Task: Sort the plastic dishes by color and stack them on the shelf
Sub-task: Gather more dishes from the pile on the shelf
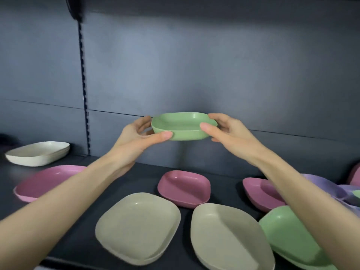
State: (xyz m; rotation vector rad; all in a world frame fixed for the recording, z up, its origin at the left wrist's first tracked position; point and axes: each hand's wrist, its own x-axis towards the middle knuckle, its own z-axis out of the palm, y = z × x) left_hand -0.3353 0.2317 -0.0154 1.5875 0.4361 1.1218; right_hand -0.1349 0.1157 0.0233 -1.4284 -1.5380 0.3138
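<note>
Both left hand [136,138] and right hand [230,133] grip the small green dish [183,126] above the shelf [148,173]; next it likely goes near-right, onto the larger green dish [288,236].

No legible text, label, brand, number or sign on any surface in view.
</note>
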